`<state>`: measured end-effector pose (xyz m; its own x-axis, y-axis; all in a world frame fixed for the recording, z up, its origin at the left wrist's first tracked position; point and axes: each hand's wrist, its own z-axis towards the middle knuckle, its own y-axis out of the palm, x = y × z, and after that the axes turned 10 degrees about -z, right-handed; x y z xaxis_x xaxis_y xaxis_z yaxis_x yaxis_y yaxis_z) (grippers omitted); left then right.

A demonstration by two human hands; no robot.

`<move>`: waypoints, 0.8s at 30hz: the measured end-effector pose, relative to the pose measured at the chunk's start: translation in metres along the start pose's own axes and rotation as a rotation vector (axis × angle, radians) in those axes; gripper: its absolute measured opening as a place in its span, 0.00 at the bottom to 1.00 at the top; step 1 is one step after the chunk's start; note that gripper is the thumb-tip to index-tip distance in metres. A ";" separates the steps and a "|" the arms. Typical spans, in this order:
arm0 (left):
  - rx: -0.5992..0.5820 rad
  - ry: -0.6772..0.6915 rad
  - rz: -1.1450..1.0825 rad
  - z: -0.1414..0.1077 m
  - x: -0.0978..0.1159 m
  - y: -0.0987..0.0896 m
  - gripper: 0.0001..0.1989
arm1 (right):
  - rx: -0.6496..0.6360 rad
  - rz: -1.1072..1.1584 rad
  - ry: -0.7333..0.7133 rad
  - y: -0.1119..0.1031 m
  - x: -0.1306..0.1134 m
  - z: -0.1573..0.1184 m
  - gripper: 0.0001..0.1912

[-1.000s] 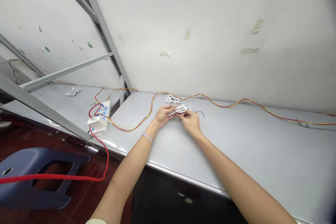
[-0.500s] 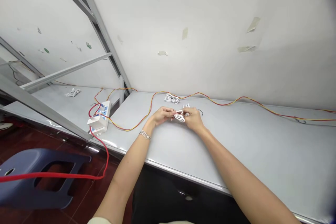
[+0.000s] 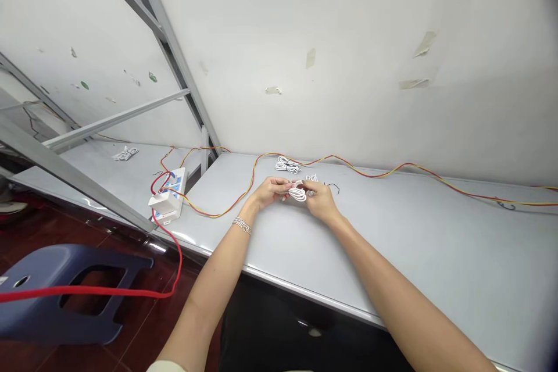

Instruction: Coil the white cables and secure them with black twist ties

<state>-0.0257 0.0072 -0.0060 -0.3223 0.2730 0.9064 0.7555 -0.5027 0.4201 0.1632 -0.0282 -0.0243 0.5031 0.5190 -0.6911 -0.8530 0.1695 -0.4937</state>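
I am monitoring | left hand (image 3: 272, 192) and right hand (image 3: 320, 202) | fingers (image 3: 305, 189) clamping white cable coil (image 3: 297, 194) between them, apparently keeping its loops bunched | second coil (image 3: 288, 166) lying beyond the fingertips

Coiled cable bundle (image 3: 297, 194) sits between the left hand (image 3: 270, 193) and right hand (image 3: 320, 202), over a flat metal-framed bench (image 3: 436, 244). Second coiled cable bundle (image 3: 288, 166) lies behind the left hand. Rectangular plastic power strip (image 3: 168, 195) lies left of it. Twisted twin-core wire (image 3: 370, 170) runs behind both hands. Perforated plastic stool (image 3: 65, 296) stands on the floor, further left.
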 end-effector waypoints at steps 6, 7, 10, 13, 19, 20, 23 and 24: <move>0.018 0.076 -0.027 0.001 -0.001 0.003 0.19 | 0.064 -0.032 -0.069 0.002 0.002 -0.001 0.12; 0.021 0.082 -0.032 0.002 -0.001 0.003 0.19 | 0.069 -0.067 -0.085 0.001 0.003 -0.001 0.11; 0.024 0.080 -0.052 0.002 -0.002 0.002 0.19 | 0.087 -0.186 -0.150 0.000 0.006 -0.001 0.12; -0.015 0.042 -0.056 0.001 -0.001 0.000 0.18 | 0.104 -0.260 -0.249 -0.002 0.007 0.000 0.15; -0.087 -0.065 -0.040 -0.003 0.003 -0.008 0.15 | 0.084 -0.315 -0.400 -0.008 0.004 0.001 0.14; -0.083 -0.088 -0.032 -0.003 0.003 -0.010 0.15 | 0.073 -0.313 -0.394 -0.009 0.003 0.001 0.14; -0.074 -0.137 0.011 -0.005 0.003 -0.013 0.14 | 0.026 -0.281 -0.332 -0.009 0.000 0.001 0.12; -0.078 -0.144 0.028 -0.005 0.002 -0.014 0.14 | 0.009 -0.273 -0.309 -0.009 -0.001 0.001 0.11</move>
<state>-0.0400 0.0108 -0.0094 -0.2126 0.3700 0.9044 0.7148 -0.5722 0.4021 0.1704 -0.0291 -0.0187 0.6465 0.6811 -0.3437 -0.6960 0.3420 -0.6314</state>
